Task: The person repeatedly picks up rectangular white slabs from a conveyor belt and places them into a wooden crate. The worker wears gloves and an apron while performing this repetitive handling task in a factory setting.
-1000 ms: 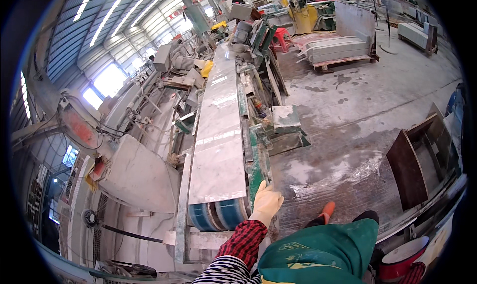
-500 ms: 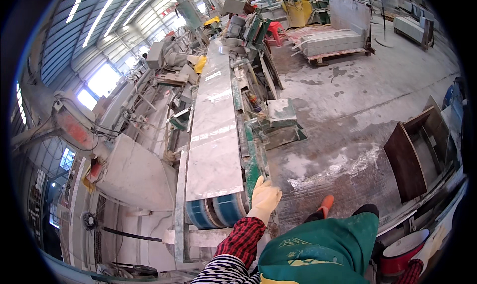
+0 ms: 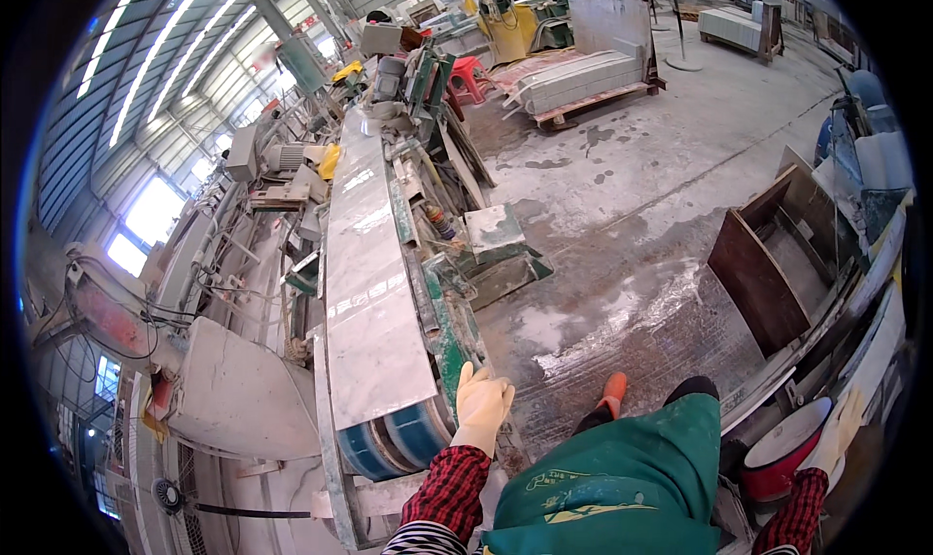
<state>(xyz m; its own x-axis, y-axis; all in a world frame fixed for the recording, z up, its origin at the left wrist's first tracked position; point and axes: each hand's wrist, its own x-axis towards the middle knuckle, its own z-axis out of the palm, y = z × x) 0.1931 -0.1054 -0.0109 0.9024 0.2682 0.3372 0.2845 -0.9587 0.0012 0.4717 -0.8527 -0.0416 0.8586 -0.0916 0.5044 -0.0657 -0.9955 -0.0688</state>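
My left hand (image 3: 481,406), in a cream rubber glove, is beside the green side frame (image 3: 449,346) of a conveyor, near its close end. Its fingers are curled, and whatever they may hold is hidden. Left of it, a long pale stone slab (image 3: 374,380) lies over the conveyor's blue-and-white roller end (image 3: 394,440). Far to the right, my gloved right hand (image 3: 838,429) reaches out with its fingers stretched. It is beside a pale board-like piece (image 3: 868,346) and above a red tub (image 3: 777,472) with a whitish inside.
Wet floor (image 3: 632,312) stretches right of the conveyor. A brown open wooden box (image 3: 758,283) stands at the right. Stacked pale stone blocks (image 3: 588,88) sit on a pallet, near a red stool (image 3: 466,79). A large dusty machine housing (image 3: 238,385) is at the left.
The view has swung right, so the conveyor and slab sit further left and lower. My right hand shows more fully beside the tub. My left hand stays beside the green frame.
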